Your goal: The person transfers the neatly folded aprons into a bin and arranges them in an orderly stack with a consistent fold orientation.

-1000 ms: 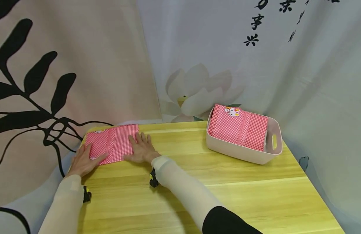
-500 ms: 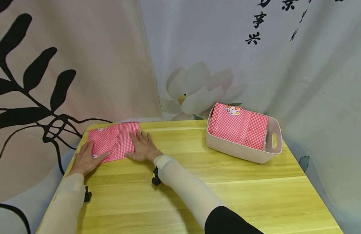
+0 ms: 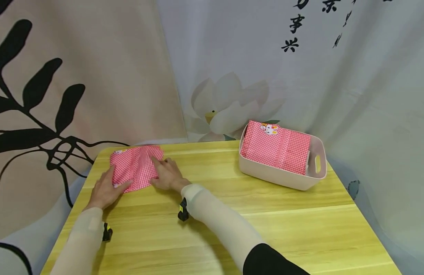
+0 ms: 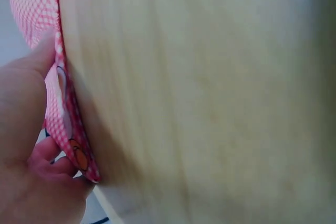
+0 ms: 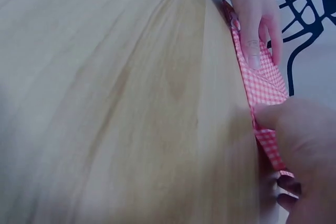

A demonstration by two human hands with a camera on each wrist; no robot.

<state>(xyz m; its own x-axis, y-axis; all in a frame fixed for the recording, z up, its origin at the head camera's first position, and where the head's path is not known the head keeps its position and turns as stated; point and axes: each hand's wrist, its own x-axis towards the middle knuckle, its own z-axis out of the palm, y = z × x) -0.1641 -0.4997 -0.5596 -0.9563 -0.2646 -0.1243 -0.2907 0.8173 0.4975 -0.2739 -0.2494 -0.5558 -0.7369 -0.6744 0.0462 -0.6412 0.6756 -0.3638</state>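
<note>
A folded pink-and-white checked cloth (image 3: 138, 166) with a cartoon print lies at the table's far left corner, its surface rippled. My left hand (image 3: 104, 191) grips its left side, thumb lying over the near edge and fingers around the outer edge. In the left wrist view, the curled fingers (image 4: 55, 161) show beside the printed corner of the cloth. On the right side, my right hand (image 3: 169, 175) holds the other edge, index finger reaching over the top. The right wrist view has the right thumb (image 5: 268, 115) on the cloth and the other fingers curled at its edge.
A pale pink basket (image 3: 277, 177) with handle holes stands at the back right of the wooden table (image 3: 232, 214). Another folded checked cloth (image 3: 275, 147) with a rabbit print lies in it. A printed curtain (image 3: 232, 46) hangs right behind the table.
The left hand has moved right, bringing the cloth's left side inward, and the once-flat cloth is now rippled. The right hand's spread fingers have curled in at the right edge.
</note>
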